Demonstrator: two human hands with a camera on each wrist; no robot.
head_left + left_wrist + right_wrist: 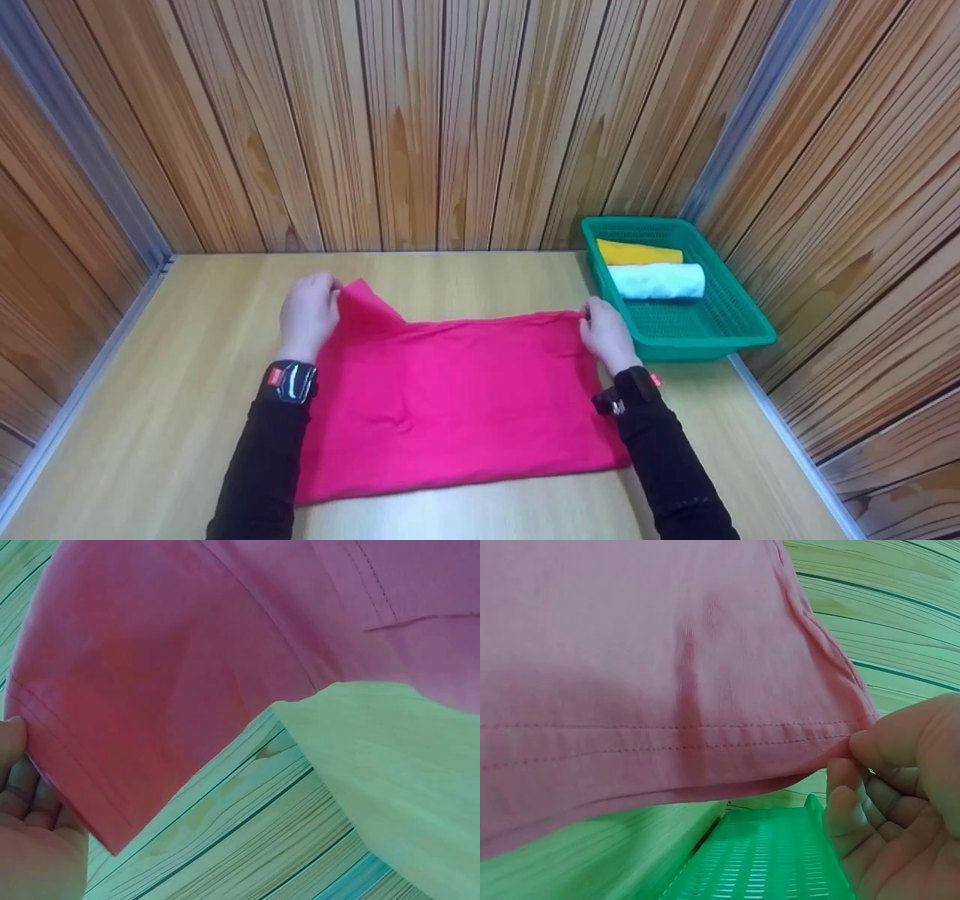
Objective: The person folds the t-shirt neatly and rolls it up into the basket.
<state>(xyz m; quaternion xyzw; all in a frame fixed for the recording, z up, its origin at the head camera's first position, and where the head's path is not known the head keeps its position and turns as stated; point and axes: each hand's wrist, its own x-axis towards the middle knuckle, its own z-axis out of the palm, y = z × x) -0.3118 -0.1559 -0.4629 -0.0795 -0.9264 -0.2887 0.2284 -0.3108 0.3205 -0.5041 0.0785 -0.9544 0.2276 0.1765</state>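
The left hand (309,315), well to the left of the basket (705,349), pinches the edge of the pink cloth (465,397) between the thumb and curled fingers, and a corner of the cloth juts out past them. The right hand (606,334), just beside the basket's left wall, pinches the cloth's other far corner between thumb and fingertip, its remaining fingers loosely curled; whether this hand touches the basket I cannot tell. The cloth spreads to the left of the basket and reaches nearer the person than it does, with its far edge running between the two hands, a few creases across it and double stitching along the hem by the right hand. Both arms wear black sleeves (251,472) with dark bands (289,381) at the wrists. Inside the basket, toward its far end, lie a white roll (660,281) and, just behind that, a yellow cloth (637,252). Under the basket is a pale wooden table (150,397); behind it and to its right stand plank walls (480,135).
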